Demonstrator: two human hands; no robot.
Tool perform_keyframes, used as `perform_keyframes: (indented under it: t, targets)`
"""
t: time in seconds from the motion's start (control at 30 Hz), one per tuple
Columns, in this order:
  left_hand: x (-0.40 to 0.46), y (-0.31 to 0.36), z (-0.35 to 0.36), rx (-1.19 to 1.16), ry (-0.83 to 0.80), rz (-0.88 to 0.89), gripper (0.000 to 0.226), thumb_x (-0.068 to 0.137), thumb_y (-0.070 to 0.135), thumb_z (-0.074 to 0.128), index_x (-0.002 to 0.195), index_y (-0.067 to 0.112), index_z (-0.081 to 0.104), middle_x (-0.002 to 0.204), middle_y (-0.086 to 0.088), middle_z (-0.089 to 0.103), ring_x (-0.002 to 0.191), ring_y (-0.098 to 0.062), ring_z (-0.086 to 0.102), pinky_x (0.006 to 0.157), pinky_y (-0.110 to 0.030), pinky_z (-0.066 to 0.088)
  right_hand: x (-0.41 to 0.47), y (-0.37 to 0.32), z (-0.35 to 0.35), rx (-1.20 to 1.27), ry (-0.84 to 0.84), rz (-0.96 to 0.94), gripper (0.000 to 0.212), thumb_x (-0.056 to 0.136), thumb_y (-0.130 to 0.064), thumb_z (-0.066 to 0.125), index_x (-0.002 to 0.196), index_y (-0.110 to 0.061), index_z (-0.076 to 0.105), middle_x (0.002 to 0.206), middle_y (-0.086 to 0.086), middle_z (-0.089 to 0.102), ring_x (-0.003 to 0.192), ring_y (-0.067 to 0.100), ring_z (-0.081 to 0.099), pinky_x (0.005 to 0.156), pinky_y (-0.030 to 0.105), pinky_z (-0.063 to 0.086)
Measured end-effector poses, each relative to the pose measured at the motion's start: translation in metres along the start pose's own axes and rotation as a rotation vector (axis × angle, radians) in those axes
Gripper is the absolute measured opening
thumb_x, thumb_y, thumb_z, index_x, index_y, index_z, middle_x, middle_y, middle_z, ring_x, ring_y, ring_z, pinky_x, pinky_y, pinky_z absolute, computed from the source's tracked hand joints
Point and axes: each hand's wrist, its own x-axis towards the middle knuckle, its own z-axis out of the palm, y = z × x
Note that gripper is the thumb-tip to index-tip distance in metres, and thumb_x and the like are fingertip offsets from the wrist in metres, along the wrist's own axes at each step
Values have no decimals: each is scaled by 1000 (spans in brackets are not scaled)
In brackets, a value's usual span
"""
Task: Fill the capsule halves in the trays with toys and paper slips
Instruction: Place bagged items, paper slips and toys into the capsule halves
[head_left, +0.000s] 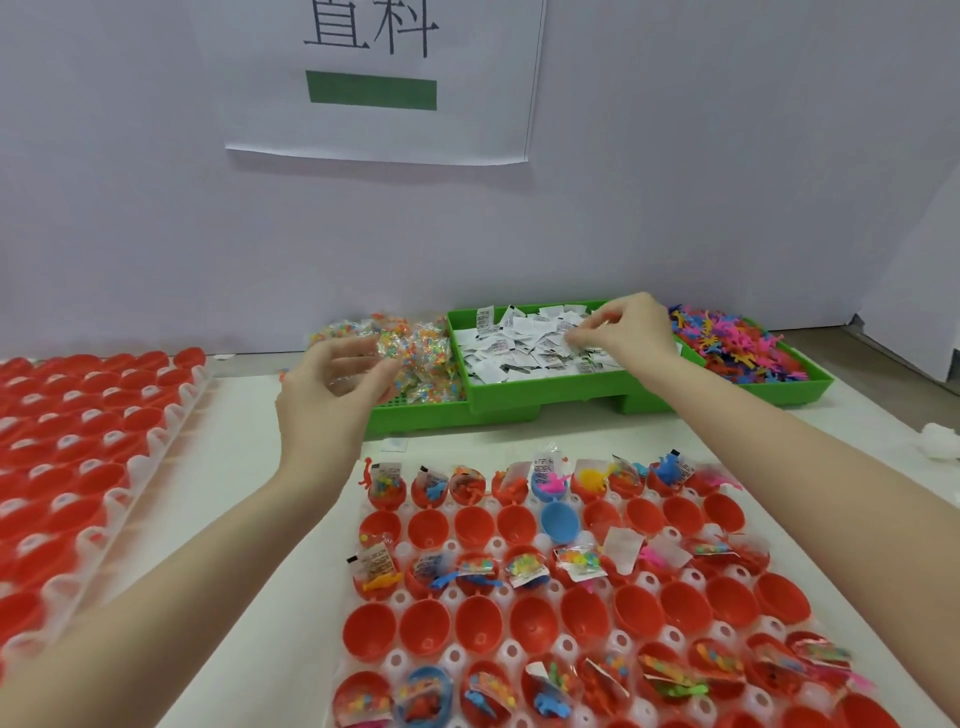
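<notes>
Small packing or assembly workstation. Evidence: desk (291, 519) against a plain partition; printed station sign (382, 78) at upper centre; green sorting bins (519, 397) of bulk parts; moulded trays (363, 649) holding rows of capsule halves (426, 629).

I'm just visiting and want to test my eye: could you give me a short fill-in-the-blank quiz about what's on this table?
1. The right hand pinches paper slips in the ____ compartment of the green bin.
2. The left hand reaches over the clear bags of ____.
3. Most capsule halves in the near tray are red; one empty half in the second row is ____.

Missing words: middle; beads; blue
</notes>
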Motion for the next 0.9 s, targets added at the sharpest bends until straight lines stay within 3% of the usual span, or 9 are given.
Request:
perform_keyframes:
  t: [0.1,0.2,0.33,0.47,0.57,0.67,0.77,0.9]
  targets:
    - [-8,7,-1,-188,-51,-219,8,81,13,68,85,14,62,89,-6,66,68,-9,69,68,-18,54,-7,-9,-13,202,128,-20,14,68,-23,80,71,-15,70,60,-10,59,58,2,51,63,21,38]
    - [-22,18,-3,-430,-134,-396,7,78,9,66,84,6,62,82,-2,68,63,-7,69,68,-12,54,-24,-27,-26,422,52,40,13,67,-14,80,68,-13,67,66,-4,64,69,4,59,73,20,40]
    - [-48,34,-8,-533,-247,-493,6,71,10,65,75,6,69,79,-1,72,68,-10,70,63,-12,54,-74,-55,-45,549,-137,-15,15,66,-10,78,61,-13,64,51,-13,64,43,-9,51,46,0,34]
    - [-86,44,-11,-511,-394,-435,15,65,10,64,77,10,72,81,-1,74,76,-8,70,62,-12,53,-135,-72,-61,561,-338,-50,12,52,-20,78,51,-19,66,52,-13,63,49,-11,52,47,1,35]
    - [-114,51,-11,-351,-469,-267,18,75,2,65,81,16,73,77,0,73,73,-6,68,66,-15,53,-171,-79,-71,600,-485,-67,12,45,-28,74,50,-19,70,53,-10,64,51,-8,55,53,8,40]
    - [-140,60,-10,-263,-500,-79,13,67,16,70,78,22,72,73,3,72,67,-5,66,62,-13,50,-196,-80,-77,586,-606,-103,11,45,-25,76,52,-19,71,51,-8,63,50,-3,55,50,7,40]
    - [-159,67,-11,-233,-570,-1,21,62,25,68,82,19,70,78,2,73,71,-6,68,64,-14,51,-209,-77,-82,509,-630,-131,14,47,-23,78,57,-14,74,48,-4,61,47,-1,52,49,8,38]
    - [-172,70,-17,-300,-621,-90,33,61,21,67,94,18,68,83,1,74,76,-9,70,66,-13,51,-221,-76,-87,416,-549,-177,18,49,-29,80,61,-16,75,48,10,45,51,18,37,54,24,28]
